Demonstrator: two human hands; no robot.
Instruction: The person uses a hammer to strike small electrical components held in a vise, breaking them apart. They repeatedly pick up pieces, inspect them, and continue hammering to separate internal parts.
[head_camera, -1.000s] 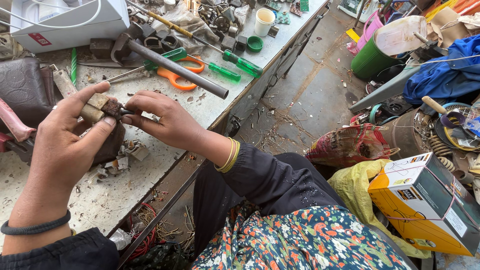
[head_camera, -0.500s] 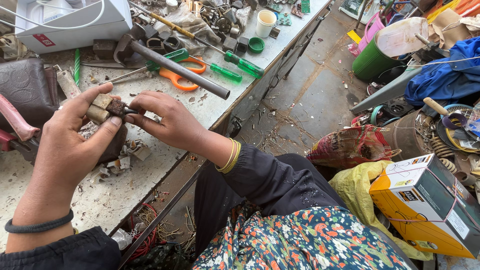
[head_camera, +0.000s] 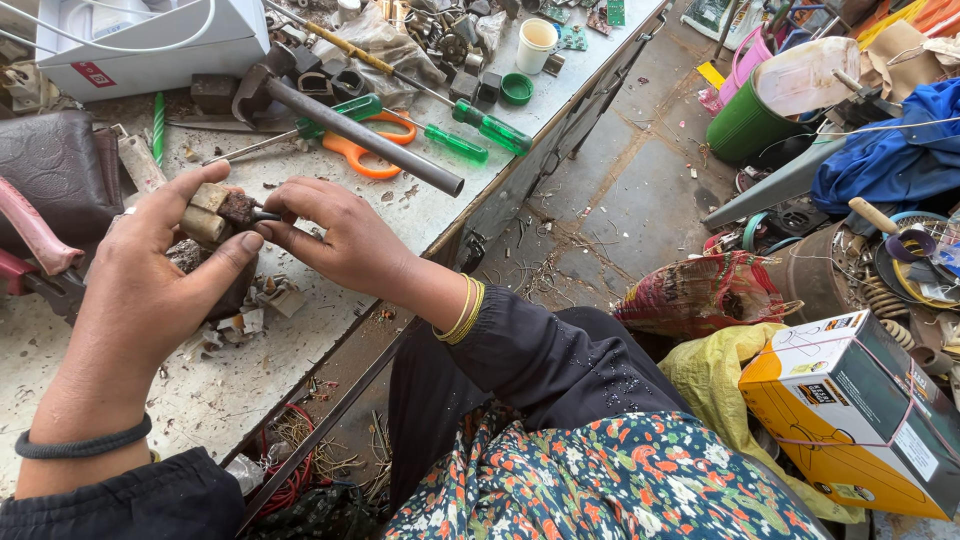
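Left hand (head_camera: 150, 290) curled around small rusty block (head_camera: 215, 212), thumb under, fingers over: steadies it above desk (head_camera: 130, 470) near front edge. Right hand (head_camera: 335, 235) pinches thin dark metal piece at block's end, fingertips pressed together, likely for pulling or twisting grip. Loose scraps (head_camera: 250, 315) lie on desk directly beneath. Metal pipe (head_camera: 365, 138), orange scissors (head_camera: 355, 150), green screwdriver (head_camera: 470, 125) lie toward desk's far edge, apart from hands.
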